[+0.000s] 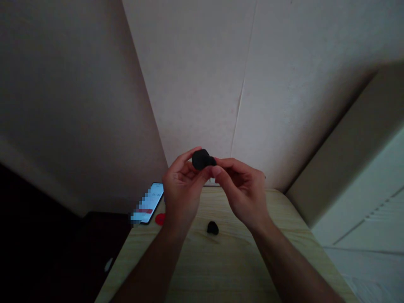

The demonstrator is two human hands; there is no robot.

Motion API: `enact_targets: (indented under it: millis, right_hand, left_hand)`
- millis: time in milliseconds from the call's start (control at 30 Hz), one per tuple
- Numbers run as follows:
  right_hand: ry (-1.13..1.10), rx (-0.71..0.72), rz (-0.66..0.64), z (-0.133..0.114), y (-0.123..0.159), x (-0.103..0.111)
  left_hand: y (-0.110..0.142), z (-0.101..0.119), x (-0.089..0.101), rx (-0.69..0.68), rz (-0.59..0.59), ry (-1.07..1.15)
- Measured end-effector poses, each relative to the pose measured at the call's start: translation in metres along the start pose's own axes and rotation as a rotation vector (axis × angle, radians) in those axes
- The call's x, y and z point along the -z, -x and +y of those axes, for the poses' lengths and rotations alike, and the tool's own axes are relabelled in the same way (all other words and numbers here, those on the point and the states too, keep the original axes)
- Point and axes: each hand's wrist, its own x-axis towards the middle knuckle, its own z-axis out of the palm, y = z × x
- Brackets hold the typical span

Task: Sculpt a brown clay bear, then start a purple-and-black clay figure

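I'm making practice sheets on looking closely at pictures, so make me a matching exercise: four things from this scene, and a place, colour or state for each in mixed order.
Things
1. Phone
2. Red piece
3. Raised black object
4. Table

Places, colours, states
A. Held in the fingers of the left hand and the right hand
B. Pale, with wood grain
C. Screen lit
D. Just right of the phone's lower end in the picture

Right pairs: 1-C, 2-D, 3-A, 4-B
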Motion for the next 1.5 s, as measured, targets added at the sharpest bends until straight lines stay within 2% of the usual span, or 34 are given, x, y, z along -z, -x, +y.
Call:
enact_targets:
  millis: [267, 567, 767, 967, 1200, 1367, 1500]
  right_hand:
    - [-0.121, -0.128, -0.02, 0.002, -0.005, 0.003]
    - [-0.203, -0.225, -0.01, 0.005, -0.007, 0.009]
    - [-0.233, -0.306, -0.029, 0.007, -0.007, 0.007]
    - [-0.035, -0.223, -0.037, -0.002, -0.01, 0.013]
    - [0.114, 0.016, -0.166, 0.003, -0.009, 0.023]
    - [0.051, -0.09, -0.068, 0.0, -0.011, 0.021]
    - [-0.019, -0.148, -0.021, -0.003, -0.014, 0.018]
  left_hand:
    - [-0.003, 0.009, 0.002, -0.125, 0.042, -0.227]
    - [0.006, 0.01, -0.008, -0.018, -0.007, -0.139]
    - [0.006, 0.007, -0.007, 0.038, -0.047, -0.074]
    - [0.001, 0.005, -0.003, 0.145, -0.073, 0.008]
    - [0.002, 0.012, -0.004, 0.105, -0.064, -0.161]
    - [0.011, 0.021, -0.008, -0.021, -0.135, -0.438]
    - [0.014, 0.023, -0.01, -0.051, -0.164, -0.482]
